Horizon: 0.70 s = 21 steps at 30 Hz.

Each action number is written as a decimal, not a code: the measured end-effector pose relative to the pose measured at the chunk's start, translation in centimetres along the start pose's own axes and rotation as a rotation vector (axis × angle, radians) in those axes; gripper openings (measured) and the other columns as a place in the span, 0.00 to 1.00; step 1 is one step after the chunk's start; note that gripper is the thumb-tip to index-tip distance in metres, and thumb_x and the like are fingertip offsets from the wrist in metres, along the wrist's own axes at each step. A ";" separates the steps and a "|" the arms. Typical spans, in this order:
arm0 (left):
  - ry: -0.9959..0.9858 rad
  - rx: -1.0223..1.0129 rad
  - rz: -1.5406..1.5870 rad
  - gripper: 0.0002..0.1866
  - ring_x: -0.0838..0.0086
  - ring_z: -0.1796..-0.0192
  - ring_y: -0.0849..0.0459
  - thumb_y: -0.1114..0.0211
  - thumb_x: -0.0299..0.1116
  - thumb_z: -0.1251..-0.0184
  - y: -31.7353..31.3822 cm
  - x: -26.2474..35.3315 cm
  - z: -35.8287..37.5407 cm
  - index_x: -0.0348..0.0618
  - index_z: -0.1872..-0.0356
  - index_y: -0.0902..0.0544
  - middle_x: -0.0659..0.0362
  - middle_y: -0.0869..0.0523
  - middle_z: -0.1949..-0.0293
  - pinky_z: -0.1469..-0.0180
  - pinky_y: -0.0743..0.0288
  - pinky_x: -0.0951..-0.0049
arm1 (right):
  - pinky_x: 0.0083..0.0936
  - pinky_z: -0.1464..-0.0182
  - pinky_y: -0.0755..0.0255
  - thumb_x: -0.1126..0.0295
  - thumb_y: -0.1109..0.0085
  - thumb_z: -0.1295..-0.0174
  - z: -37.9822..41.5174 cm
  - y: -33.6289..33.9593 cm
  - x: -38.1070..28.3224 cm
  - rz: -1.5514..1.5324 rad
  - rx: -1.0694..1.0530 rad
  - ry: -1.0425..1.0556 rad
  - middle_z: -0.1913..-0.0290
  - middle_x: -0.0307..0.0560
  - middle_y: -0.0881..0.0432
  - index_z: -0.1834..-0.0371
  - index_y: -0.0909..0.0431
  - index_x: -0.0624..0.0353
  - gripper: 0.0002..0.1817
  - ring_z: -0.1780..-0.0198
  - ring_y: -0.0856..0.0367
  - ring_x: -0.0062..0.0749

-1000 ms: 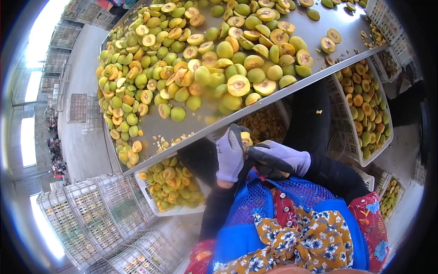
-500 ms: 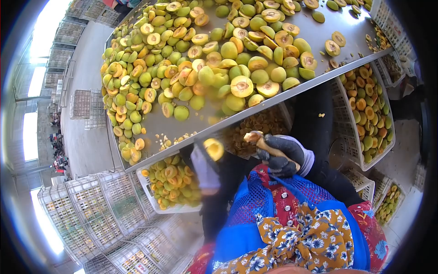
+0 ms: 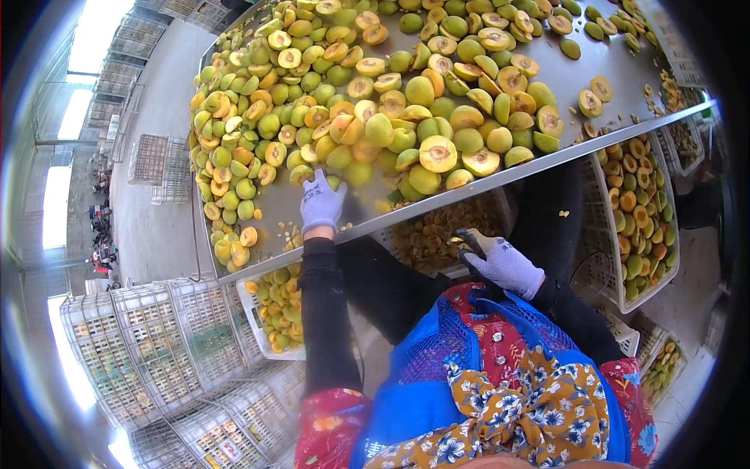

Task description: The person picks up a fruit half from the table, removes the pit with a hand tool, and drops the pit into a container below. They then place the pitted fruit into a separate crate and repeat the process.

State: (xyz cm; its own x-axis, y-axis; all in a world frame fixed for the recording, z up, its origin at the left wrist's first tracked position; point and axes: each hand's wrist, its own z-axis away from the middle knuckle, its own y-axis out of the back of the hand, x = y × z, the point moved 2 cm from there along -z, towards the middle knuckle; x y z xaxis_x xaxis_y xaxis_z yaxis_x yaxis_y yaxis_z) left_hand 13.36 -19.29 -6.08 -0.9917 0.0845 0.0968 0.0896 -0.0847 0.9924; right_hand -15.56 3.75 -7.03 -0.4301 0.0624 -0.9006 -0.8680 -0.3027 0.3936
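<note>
My left hand (image 3: 322, 203), in a pale purple glove, reaches over the metal table's front edge. Its fingers are around a green apricot half (image 3: 334, 183) at the near side of a large heap of cut apricots (image 3: 378, 130), several with brown stones showing. My right hand (image 3: 504, 262), gloved in purple with dark fingers, is closed below the table edge. A small tool (image 3: 458, 241) pokes out from its fingertips; its handle is hidden by the hand now. Under that hand stands a crate of brownish stones and scraps (image 3: 441, 238).
The metal table rim (image 3: 500, 181) runs diagonally before me. A crate of apricot halves (image 3: 281, 309) stands lower left, and another filled crate (image 3: 634, 211) on the right. Stacked plastic crates (image 3: 148, 344) fill the left side. Small scraps (image 3: 291, 236) lie by the rim.
My left hand has gone from below the rim, where a yellow apricot half was beside it, up to the heap. My right hand has turned over, hiding the tool's wooden handle.
</note>
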 end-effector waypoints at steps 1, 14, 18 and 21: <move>-0.026 -0.059 0.009 0.32 0.49 0.49 0.16 0.38 0.50 0.34 0.0 -0.3 -0.1 0.38 0.36 0.28 0.42 0.20 0.45 0.47 0.22 0.56 | 0.44 0.51 0.25 0.61 0.47 0.29 0.1 0.6 -0.6 -0.013 -0.005 -0.033 0.51 0.72 0.19 0.23 0.45 0.54 0.32 0.52 0.16 0.59; 0.223 -0.536 1.764 0.32 0.72 0.68 0.16 0.58 0.63 0.23 2.8 11.1 13.2 0.43 0.45 0.22 0.54 0.14 0.60 0.76 0.24 0.79 | 0.45 0.67 0.25 0.62 0.43 0.30 0.5 2.6 -6.5 0.070 0.188 0.141 0.72 0.63 0.19 0.45 0.34 0.67 0.21 0.68 0.17 0.57; 0.238 -0.469 1.816 0.30 0.73 0.65 0.15 0.57 0.60 0.22 2.9 13.9 15.4 0.41 0.45 0.23 0.54 0.14 0.59 0.68 0.21 0.79 | 0.44 0.72 0.26 0.63 0.45 0.30 0.4 2.4 -8.6 0.171 0.141 0.117 0.76 0.59 0.20 0.56 0.33 0.67 0.16 0.73 0.18 0.55; -0.195 -0.184 1.363 0.26 0.73 0.64 0.15 0.55 0.52 0.18 3.0 13.6 15.9 0.38 0.49 0.21 0.55 0.14 0.61 0.58 0.21 0.76 | 0.43 0.73 0.26 0.61 0.46 0.29 0.4 1.9 -8.5 0.237 0.109 0.131 0.80 0.58 0.22 0.59 0.34 0.69 0.18 0.75 0.18 0.53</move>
State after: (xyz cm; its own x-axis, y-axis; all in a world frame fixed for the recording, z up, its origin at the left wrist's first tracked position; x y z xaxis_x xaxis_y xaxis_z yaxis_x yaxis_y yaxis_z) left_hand 1.59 -2.57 -0.53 -0.1025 -0.0349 0.9941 0.9372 -0.3384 0.0848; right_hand -13.62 3.03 1.44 -0.5948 -0.1230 -0.7944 -0.7716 -0.1900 0.6071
